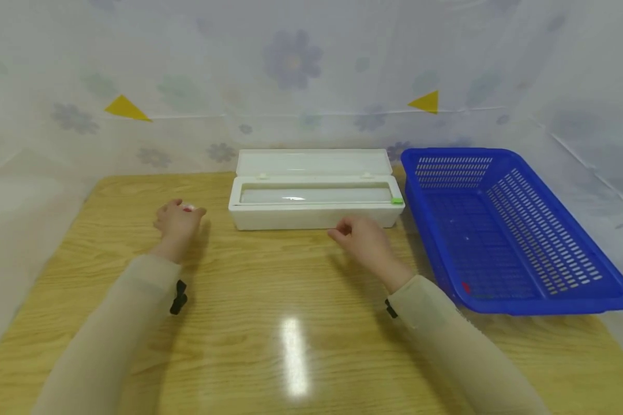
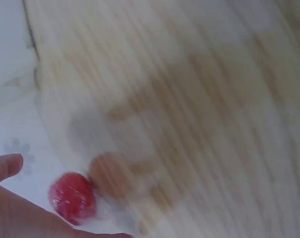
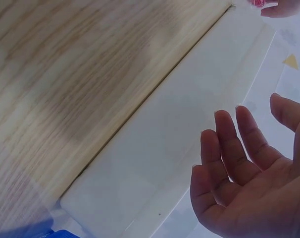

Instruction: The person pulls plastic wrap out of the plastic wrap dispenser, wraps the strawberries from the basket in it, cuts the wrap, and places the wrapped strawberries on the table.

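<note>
My left hand (image 1: pixel 179 222) is over the left part of the table, holding a small round red thing in clear wrapping (image 2: pixel 73 198). In the head view only a bit of red and clear wrap shows past the fingers. The thumb and part of the hand appear at the lower left of the left wrist view. At the front of a long white box (image 1: pixel 311 218), toward its right end, my right hand (image 1: pixel 366 242) holds nothing. In the right wrist view its fingers (image 3: pixel 226 144) are loosely bent and spread. The box's lid (image 1: pixel 314 163) is raised at the back.
A blue plastic basket (image 1: pixel 431 242) stands on the right, with a small red mark near its front corner. Inside the box lies a white roll (image 1: pixel 316 195), and a green tab (image 1: pixel 397 201) sits at its right. Yellow triangles (image 1: pixel 427 102) mark the flowered backdrop.
</note>
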### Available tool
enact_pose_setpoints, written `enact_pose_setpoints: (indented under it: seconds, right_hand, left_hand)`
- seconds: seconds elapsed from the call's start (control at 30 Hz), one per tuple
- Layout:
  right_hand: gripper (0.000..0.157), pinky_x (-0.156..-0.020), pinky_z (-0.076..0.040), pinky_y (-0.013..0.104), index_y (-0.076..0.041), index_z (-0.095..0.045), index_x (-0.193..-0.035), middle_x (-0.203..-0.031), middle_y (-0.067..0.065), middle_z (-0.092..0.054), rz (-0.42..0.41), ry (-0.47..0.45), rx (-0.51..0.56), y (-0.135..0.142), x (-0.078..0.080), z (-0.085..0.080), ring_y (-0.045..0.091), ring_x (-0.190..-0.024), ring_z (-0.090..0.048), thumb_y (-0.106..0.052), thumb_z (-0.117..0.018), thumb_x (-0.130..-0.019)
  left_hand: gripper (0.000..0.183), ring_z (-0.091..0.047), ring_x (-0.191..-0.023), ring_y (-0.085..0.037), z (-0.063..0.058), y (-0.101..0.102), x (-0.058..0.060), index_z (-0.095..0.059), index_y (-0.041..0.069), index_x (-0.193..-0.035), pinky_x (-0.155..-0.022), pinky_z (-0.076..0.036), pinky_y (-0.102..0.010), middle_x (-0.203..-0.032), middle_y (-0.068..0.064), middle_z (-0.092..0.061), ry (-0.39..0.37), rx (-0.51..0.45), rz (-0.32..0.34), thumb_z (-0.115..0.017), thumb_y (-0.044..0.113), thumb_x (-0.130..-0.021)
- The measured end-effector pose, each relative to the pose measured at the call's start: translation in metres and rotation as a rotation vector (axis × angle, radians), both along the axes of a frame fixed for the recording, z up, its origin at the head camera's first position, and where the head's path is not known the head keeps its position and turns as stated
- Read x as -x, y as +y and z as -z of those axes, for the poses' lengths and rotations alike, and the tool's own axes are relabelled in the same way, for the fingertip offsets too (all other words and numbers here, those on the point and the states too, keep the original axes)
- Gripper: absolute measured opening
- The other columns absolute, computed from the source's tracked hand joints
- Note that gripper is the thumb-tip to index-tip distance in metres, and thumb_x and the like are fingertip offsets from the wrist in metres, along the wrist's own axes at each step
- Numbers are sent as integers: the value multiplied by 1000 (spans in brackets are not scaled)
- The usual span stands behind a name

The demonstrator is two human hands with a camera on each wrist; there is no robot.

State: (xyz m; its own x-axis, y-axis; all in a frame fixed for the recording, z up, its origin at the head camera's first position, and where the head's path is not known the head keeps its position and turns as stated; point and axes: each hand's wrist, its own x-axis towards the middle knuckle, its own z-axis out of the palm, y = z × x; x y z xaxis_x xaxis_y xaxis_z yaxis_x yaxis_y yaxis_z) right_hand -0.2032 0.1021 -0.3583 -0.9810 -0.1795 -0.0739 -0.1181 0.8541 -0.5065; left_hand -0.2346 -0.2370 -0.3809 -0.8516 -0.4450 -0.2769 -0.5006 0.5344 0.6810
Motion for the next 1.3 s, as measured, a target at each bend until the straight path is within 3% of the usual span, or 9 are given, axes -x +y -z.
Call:
enact_pose_setpoints:
  seconds: [0.13, 0.3, 0.4, 0.53, 0.6, 0.77, 1.03, 1.17, 1.3]
  right_hand:
    - [27, -67, -45, 31, -10, -68, -92, -86, 4, -66, -4, -10, 3, -1, 0, -2, 17, -74, -55, -36, -59, -91]
    - [28, -72, -47, 34, -9, -68, -95, -90, 6, -67, -9, -8, 12, -2, -1, -2, 19, -79, -57, -35, -59, -91]
    - [28, -76, -48, 36, -9, -68, -96, -92, 7, -67, -17, -5, 18, -1, -3, -2, 20, -83, -59, -35, -59, -91]
    - [27, -78, -49, 37, -9, -67, -95, -92, 7, -68, -15, 4, 23, 0, -5, -2, 21, -84, -60, -34, -59, -91]
    - [27, -79, -49, 38, -8, -67, -94, -93, 7, -68, -16, 12, 24, 0, -6, -2, 22, -86, -61, -34, -60, -91]
    - [26, -84, -49, 40, -8, -68, -94, -95, 8, -69, -20, 14, 36, 1, -7, -2, 24, -91, -61, -32, -60, -91]
    - [23, -83, -50, 41, -6, -68, -96, -98, 10, -70, 23, 86, 20, 7, -4, -4, 25, -93, -63, -27, -59, -91]
    - [21, -85, -48, 43, -3, -66, -101, -104, 15, -68, 40, 230, -23, 9, -2, -5, 31, -99, -60, -19, -61, -88]
    - [27, -87, -46, 46, -2, -61, -111, -111, 18, -63, 95, 416, -143, 12, 5, 0, 36, -105, -54, -11, -62, -86]
  left_hand:
    - [72, 0, -140, -42, -9, 16, -1, -14, 11, -149, -109, -11, -63, -155, -17, 3, 156, 53, 42, -53, 27, -91]
    - [56, -11, -138, -41, -17, 46, 0, -36, 7, -141, -108, -7, -62, -153, -16, -15, 373, 225, 259, -55, 17, -89]
    - [49, -22, -135, -41, -20, 61, 3, -44, 6, -136, -108, -12, -60, -149, -17, -27, 405, 319, 376, -56, 15, -89]
    - [38, -36, -129, -38, -22, 73, 7, -55, 11, -128, -106, -25, -56, -143, -15, -40, 420, 553, 557, -56, 12, -90]
    - [30, -39, -127, -37, -22, 76, 9, -61, 11, -120, -104, -27, -56, -140, -14, -44, 428, 627, 612, -57, 12, -91]
    - [13, -49, -119, -33, -21, 82, 17, -69, 9, -99, -105, -28, -53, -125, -11, -58, 453, 625, 609, -60, 14, -91]
    - [16, -58, -106, -32, -17, 81, 22, -69, 9, -101, -102, -32, -50, -107, -11, -69, 456, 551, 571, -59, 18, -92]
    - [18, -59, -104, -34, -18, 79, 19, -70, 7, -101, -99, -36, -52, -105, -12, -70, 489, 524, 532, -60, 19, -91]
    - [19, -61, -101, -35, -23, 77, 15, -70, 5, -100, -96, -38, -53, -103, -14, -70, 523, 507, 510, -60, 20, -91]
